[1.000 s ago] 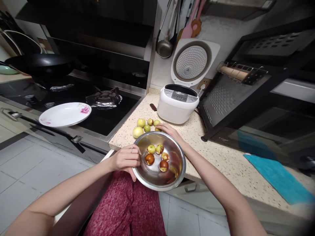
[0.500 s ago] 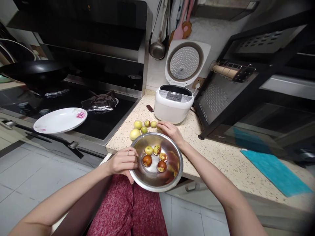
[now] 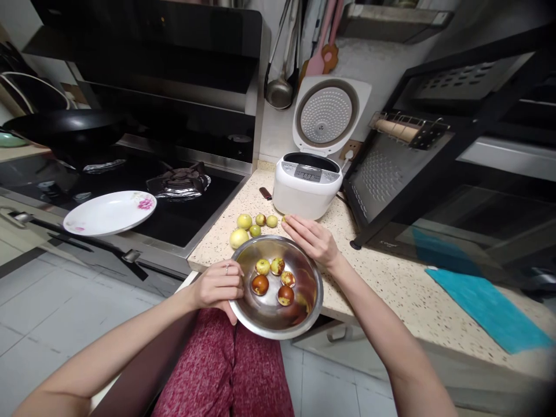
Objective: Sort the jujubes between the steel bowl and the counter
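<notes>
My left hand (image 3: 216,284) grips the left rim of a steel bowl (image 3: 266,317), which sticks out past the counter edge over my lap. Several small green and reddish-brown fruits (image 3: 270,277) lie in the bowl. My right hand (image 3: 311,238) lies just behind the bowl's far rim with its fingers stretched out to the left. Its fingertips touch one small green fruit (image 3: 284,219) on the counter. Several more yellow-green fruits (image 3: 244,221) sit loose on the speckled counter (image 3: 382,272) to the left of that hand.
A white rice cooker (image 3: 306,184) with its lid up stands behind the fruits. On the left are a black gas stove (image 3: 179,180), a flowered white plate (image 3: 109,212) and a black wok (image 3: 65,124). A black rack (image 3: 417,162) and a teal cloth (image 3: 486,310) are on the right.
My right hand has drawn back from the loose fruits toward the bowl's far rim and lifted a little. The left hand and the bowl have stayed put.
</notes>
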{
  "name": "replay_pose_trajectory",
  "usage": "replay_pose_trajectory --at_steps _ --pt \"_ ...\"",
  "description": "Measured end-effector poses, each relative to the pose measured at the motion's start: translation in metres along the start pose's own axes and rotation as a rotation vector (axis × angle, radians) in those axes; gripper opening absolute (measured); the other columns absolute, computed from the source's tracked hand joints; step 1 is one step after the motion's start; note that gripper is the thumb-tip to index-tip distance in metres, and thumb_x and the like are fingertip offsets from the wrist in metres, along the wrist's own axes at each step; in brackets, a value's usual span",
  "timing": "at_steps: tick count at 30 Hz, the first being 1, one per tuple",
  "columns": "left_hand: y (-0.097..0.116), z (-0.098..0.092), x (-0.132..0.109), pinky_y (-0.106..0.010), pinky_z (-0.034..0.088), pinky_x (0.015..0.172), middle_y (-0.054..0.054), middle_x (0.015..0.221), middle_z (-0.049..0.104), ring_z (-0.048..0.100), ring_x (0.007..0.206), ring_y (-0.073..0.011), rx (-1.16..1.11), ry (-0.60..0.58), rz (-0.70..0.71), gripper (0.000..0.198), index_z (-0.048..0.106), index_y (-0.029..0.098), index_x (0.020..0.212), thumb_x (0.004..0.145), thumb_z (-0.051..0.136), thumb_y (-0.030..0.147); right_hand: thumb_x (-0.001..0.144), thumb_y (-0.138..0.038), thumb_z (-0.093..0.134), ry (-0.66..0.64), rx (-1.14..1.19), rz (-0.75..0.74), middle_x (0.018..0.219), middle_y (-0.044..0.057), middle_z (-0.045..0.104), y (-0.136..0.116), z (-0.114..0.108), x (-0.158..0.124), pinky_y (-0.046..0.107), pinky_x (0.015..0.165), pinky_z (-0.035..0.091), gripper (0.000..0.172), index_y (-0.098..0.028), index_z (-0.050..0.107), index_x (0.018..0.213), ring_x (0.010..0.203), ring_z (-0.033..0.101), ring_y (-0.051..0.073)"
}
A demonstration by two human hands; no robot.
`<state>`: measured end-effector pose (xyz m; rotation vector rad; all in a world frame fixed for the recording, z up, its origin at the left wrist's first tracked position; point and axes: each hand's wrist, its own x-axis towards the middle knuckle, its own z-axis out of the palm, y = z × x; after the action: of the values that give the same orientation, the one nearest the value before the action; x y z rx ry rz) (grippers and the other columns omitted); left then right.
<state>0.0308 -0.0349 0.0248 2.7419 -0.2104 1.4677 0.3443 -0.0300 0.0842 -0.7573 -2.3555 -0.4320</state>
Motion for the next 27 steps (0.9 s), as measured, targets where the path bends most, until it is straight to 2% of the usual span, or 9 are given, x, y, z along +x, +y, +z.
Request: replay_pose_trajectory --at_steps 5,8,14,20,27 --pt "0.000 0.002 -0.002 -0.033 0.061 0.072 -0.004 0.064 0.066 0.068 0.064 -0.0165 0.025 -0.004 -0.003 0.046 0.068 0.014 0.082 0.098 0.063 0.056 0.106 -0.012 0.053 0.103 0.091 -0.075 0.138 0.013 0.071 -0.010 -0.001 0.003 0.048 0.109 0.061 0.044 -0.020 0.061 0.148 0.133 0.065 0.027" --pt "0.000 0.003 -0.002 -0.032 0.060 0.069 -0.003 0.063 0.065 0.065 0.063 -0.0162 0.039 0.010 -0.002 0.048 0.068 0.014 0.080 0.096 0.063 0.059 0.103 -0.007 0.055 0.097 0.147 -0.127 0.131 0.014 0.074 -0.014 0.001 0.007 0.046 0.103 0.064 0.045 -0.019 0.063 0.145 0.126 0.069 0.026" --pt "-0.001 0.002 -0.001 -0.033 0.060 0.071 -0.004 0.064 0.067 0.067 0.063 -0.0165 0.035 0.006 0.005 0.048 0.068 0.014 0.081 0.098 0.061 0.059 0.104 -0.009 0.056 -0.043 0.277 -0.178 0.124 0.012 0.076 -0.029 -0.003 0.014 0.043 0.096 0.067 0.037 -0.020 0.067 0.137 0.113 0.074 0.022" --pt "-0.002 0.003 -0.001 -0.032 0.059 0.071 -0.003 0.064 0.068 0.067 0.062 -0.0151 0.021 0.010 0.006 0.054 0.068 0.015 0.079 0.095 0.060 0.067 0.103 -0.009 0.056 -0.249 0.531 -0.188 0.127 0.014 0.075 -0.042 -0.010 0.015 0.043 0.097 0.065 0.035 -0.016 0.067 0.136 0.121 0.069 0.023" --pt "-0.004 0.003 -0.005 -0.031 0.060 0.072 -0.002 0.064 0.068 0.067 0.061 -0.0139 0.043 -0.007 -0.001 0.053 0.070 0.017 0.078 0.091 0.065 0.068 0.103 -0.010 0.058 -0.388 0.611 -0.119 0.129 0.011 0.075 -0.043 -0.011 0.014 0.043 0.100 0.062 0.033 -0.019 0.071 0.133 0.122 0.069 0.023"
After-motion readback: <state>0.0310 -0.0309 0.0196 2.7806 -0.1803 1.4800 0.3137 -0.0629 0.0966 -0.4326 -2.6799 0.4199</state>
